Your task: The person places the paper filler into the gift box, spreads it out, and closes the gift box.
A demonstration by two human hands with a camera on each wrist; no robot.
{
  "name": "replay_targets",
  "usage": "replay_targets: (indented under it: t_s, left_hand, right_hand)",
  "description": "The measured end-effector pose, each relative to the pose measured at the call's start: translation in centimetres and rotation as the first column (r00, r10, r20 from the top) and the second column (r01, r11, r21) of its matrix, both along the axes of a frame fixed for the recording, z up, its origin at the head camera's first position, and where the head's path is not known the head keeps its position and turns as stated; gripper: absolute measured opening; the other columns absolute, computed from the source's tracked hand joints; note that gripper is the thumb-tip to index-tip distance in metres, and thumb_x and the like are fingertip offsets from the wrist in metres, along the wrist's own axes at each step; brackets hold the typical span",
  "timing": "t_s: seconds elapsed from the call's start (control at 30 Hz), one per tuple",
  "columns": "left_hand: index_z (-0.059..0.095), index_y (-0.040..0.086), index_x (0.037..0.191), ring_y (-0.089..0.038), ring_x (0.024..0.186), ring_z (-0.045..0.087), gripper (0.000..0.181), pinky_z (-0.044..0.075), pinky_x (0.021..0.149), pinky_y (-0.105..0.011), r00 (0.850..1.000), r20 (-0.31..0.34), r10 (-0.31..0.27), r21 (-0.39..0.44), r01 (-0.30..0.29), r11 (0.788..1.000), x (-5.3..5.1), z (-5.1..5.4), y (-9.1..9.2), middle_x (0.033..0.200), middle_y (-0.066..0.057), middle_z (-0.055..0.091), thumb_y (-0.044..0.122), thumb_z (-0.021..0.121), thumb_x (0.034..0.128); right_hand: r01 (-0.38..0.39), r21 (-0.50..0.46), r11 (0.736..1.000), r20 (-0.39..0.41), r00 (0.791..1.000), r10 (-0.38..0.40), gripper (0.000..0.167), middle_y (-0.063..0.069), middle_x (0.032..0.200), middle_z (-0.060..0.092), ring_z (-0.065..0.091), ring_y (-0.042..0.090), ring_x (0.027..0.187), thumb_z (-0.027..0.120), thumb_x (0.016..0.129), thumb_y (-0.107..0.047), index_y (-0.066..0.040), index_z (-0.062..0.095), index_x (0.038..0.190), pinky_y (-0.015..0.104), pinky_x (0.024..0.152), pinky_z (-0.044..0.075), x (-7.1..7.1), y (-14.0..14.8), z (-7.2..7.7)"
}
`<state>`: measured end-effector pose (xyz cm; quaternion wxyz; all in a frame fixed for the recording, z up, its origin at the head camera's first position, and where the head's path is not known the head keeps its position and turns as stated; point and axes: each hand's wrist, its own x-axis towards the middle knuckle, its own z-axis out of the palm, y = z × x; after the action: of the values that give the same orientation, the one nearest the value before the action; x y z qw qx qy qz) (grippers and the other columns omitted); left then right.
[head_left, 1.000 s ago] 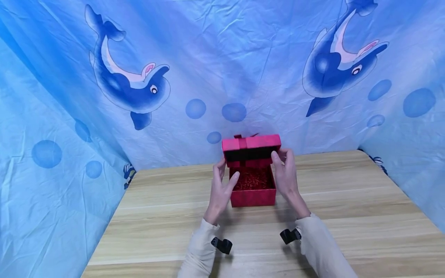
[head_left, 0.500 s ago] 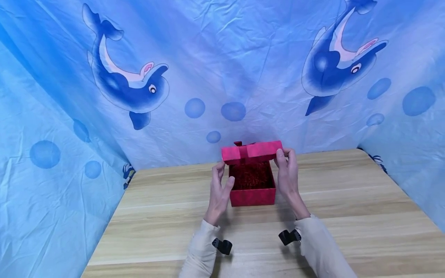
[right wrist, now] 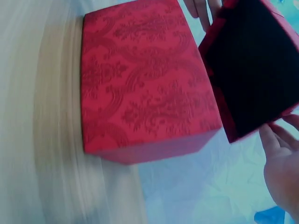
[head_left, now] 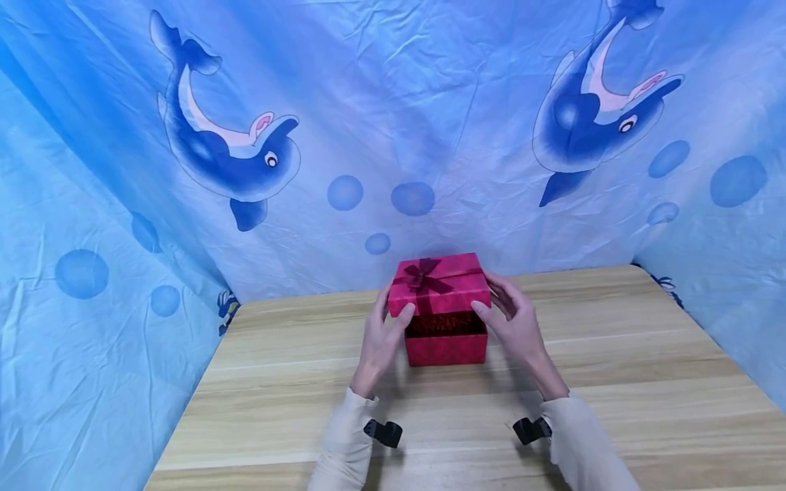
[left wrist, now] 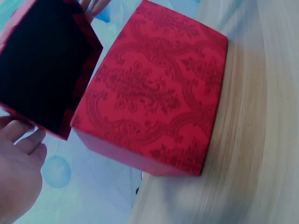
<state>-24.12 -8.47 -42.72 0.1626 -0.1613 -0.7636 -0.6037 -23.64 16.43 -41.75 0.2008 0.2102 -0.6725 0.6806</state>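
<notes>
Both hands hold a red box lid (head_left: 454, 283) with a dark red ribbon bow (head_left: 422, 271) on top. My left hand (head_left: 382, 335) grips its left side; my right hand (head_left: 514, 324) grips its right side. Below the lid stands the red gift box (head_left: 447, 349), its top partly uncovered, with dark red shredded filling (head_left: 445, 323) showing at the front. From the left wrist, the lid's black inside (left wrist: 42, 60) faces down at a tilt, apart from the patterned box wall (left wrist: 154, 88). The right wrist view shows the lid (right wrist: 257, 70) raised above the box likewise.
The box stands on a wooden table (head_left: 295, 382) near its back edge. Behind hangs a blue curtain (head_left: 467, 136) printed with dolphins and bubbles. A small black camera (head_left: 384, 433) is worn at the left wrist, another black camera (head_left: 531, 430) at the right.
The lid has tipped from upright to nearly level and come forward over the box; its bow top now faces up. Both hands have turned with it. The box has stayed put.
</notes>
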Motion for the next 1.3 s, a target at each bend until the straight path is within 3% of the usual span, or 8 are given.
replay_targets:
  t_s: [0.1,0.3,0.57,0.83,1.3]
  left_hand:
    - [0.034,0.022,0.163,-0.022,0.149,0.035,0.077,0.028,0.119,-0.054,0.999,0.018,-0.029,-0.065,0.03,0.997,0.1,0.0,-0.5,0.163,0.0,0.039,0.046,0.067,0.0976]
    - [0.027,0.022,0.165,-0.019,0.151,0.031,0.086,0.028,0.12,-0.052,0.995,0.05,-0.084,-0.168,0.091,0.981,0.1,-0.3,-1.5,0.164,0.0,0.035,0.045,0.072,0.0957]
    - [0.028,0.019,0.164,-0.03,0.148,0.036,0.089,0.031,0.117,-0.055,0.99,0.117,-0.085,-0.282,0.115,0.952,0.0,-0.6,-2.3,0.162,-0.01,0.037,0.044,0.076,0.0937]
    - [0.026,0.019,0.165,-0.034,0.146,0.038,0.09,0.032,0.117,-0.056,0.988,0.13,-0.08,-0.311,0.117,0.943,-0.2,-1.3,-2.3,0.156,-0.019,0.045,0.044,0.076,0.094]
    - [0.024,0.021,0.166,-0.035,0.149,0.034,0.092,0.03,0.117,-0.057,0.984,0.163,-0.074,-0.313,0.122,0.942,-0.5,-2.1,-2.3,0.163,-0.013,0.034,0.048,0.075,0.0937]
  right_hand:
    - [-0.03,0.076,0.997,0.026,0.999,0.028,0.06,0.018,0.152,0.051,0.055,0.017,0.133,0.072,0.095,0.001,0.0,0.051,0.151,0.023,0.105,0.045,0.3,0.8,-0.2]
    - [-0.055,0.193,0.98,0.09,0.995,0.038,0.067,0.02,0.153,0.05,0.052,0.04,0.135,0.077,0.093,-0.003,-0.001,0.048,0.153,0.02,0.097,0.048,1.1,1.7,-0.7]
    - [-0.081,0.259,0.962,0.099,0.993,0.057,0.07,0.024,0.155,0.045,0.053,0.043,0.132,0.079,0.092,-0.002,0.002,0.046,0.153,0.02,0.096,0.048,0.9,2.2,-1.4]
    - [-0.114,0.277,0.954,0.108,0.99,0.087,0.069,0.025,0.157,0.043,0.047,0.042,0.138,0.077,0.093,-0.001,0.003,0.045,0.154,0.025,0.098,0.048,0.4,2.4,-2.2]
    - [-0.104,0.3,0.948,0.118,0.99,0.072,0.071,0.027,0.159,0.038,0.043,0.043,0.14,0.075,0.094,-0.001,0.005,0.04,0.155,0.026,0.099,0.048,0.3,2.2,-2.9]
